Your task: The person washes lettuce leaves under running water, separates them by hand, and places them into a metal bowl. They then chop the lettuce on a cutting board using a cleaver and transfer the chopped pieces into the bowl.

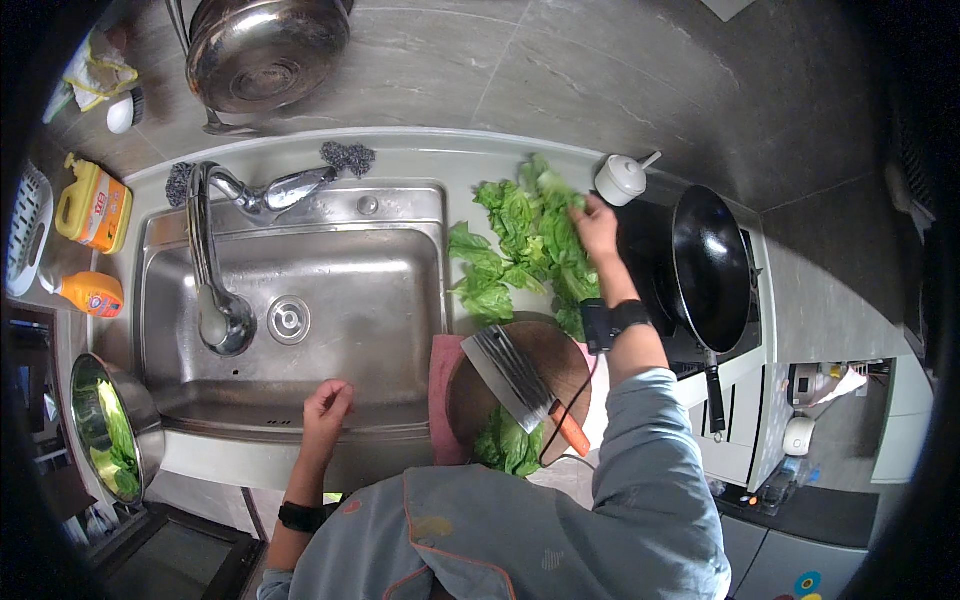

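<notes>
Green lettuce leaves (517, 247) lie spread on the counter right of the sink. At their upper right edge is my right hand (596, 225), its fingers against a leaf; whether they grip it cannot be told. My left hand (328, 405), fingers curled and holding nothing visible, hovers over the front of the stainless steel sink (360, 300). A cleaver (510, 379) with an orange handle lies across the round wooden cutting board (555, 352). More lettuce leaves (510, 444) are at the board's near edge, partly under the blade. A pink cloth (448, 405) shows beneath the board.
A chrome faucet (225, 322) arches over the sink. At the left stands a steel bowl (146, 427) with lettuce, near two detergent bottles (94, 206). A black wok (712, 270) is on the stove at right, beside a small white lidded pot (621, 180). A thin cable (574, 401) crosses the board.
</notes>
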The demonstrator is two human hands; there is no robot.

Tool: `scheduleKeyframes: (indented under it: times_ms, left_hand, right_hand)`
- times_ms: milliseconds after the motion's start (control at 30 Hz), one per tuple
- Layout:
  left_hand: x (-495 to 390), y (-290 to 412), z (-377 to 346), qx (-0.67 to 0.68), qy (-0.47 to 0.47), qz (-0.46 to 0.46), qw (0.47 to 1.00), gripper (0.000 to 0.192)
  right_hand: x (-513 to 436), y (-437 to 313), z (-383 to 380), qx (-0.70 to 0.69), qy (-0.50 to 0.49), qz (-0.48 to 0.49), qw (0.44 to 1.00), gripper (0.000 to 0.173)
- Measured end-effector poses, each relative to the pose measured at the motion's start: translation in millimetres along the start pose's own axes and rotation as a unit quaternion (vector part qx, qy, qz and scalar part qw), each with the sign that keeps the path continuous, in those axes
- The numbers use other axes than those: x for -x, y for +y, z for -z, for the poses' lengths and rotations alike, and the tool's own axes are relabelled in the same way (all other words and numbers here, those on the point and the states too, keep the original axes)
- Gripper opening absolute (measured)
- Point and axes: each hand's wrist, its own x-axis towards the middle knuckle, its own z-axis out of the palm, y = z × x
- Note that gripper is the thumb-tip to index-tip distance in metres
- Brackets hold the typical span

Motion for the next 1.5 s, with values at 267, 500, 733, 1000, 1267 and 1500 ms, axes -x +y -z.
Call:
scheduleKeyframes:
  times_ms: [267,500,733,1000,1267,1500]
  left_hand:
    - [-4.4,4.2,-7.0,0.000,-0.006,0.028,1.000,0.010]
    - [-3.6,4.6,-9.6,0.008,-0.017,0.027,0.999,0.009]
    - [0.8,3.3,-3.2,0.010,-0.016,0.030,0.999,0.010]
    - [-10.3,-2.8,-5.6,0.002,-0.013,0.012,1.000,0.009]
    - [-4.1,-9.8,-1.1,0.000,-0.007,-0.001,1.000,0.009]
    - [4.7,-9.9,0.9,0.030,-0.004,0.003,1.000,0.010]
  right_hand:
    - [3.2,-45.8,63.1,-0.478,0.019,-0.027,0.878,0.017]
    - [17.5,-58.3,74.2,-0.487,-0.064,-0.100,0.865,0.023]
    - [34.5,-82.0,73.4,-0.526,-0.081,-0.081,0.842,0.049]
    - [55.0,-106.8,62.7,-0.591,-0.171,-0.075,0.785,0.054]
    - [20.9,-63.4,55.0,-0.349,-0.029,-0.035,0.936,0.067]
    - [40.0,22.4,-2.4,0.166,0.046,0.095,0.980,0.063]
